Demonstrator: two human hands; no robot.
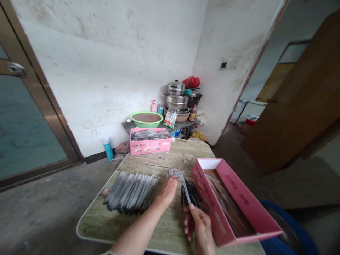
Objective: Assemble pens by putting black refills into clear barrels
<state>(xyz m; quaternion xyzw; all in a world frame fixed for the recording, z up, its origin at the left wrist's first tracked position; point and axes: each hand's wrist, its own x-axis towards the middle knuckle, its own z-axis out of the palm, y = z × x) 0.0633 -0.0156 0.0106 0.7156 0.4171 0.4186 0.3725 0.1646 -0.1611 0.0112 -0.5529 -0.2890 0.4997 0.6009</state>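
Note:
My right hand [199,224] grips a clear pen barrel [186,191] between thumb and fingers, tilted with its far end up toward the table's middle. Beneath that barrel lies a stack of thin dark pen parts [195,194], beside the long pink box. My left hand [169,189] is at a small heap of whitish translucent caps [175,173], its fingers drawn together and the tips partly hidden. Left of my forearm, a wide row of clear pen barrels with dark ends [132,193] rests on the table [99,226].
At my right the open pink box [239,198] holds some thin rods. A second pink box [151,146], full of pen parts, stands at the table's far edge. Behind it are a green basin [147,124] and stacked pots [176,97]. A spray can [108,150] stands on the floor.

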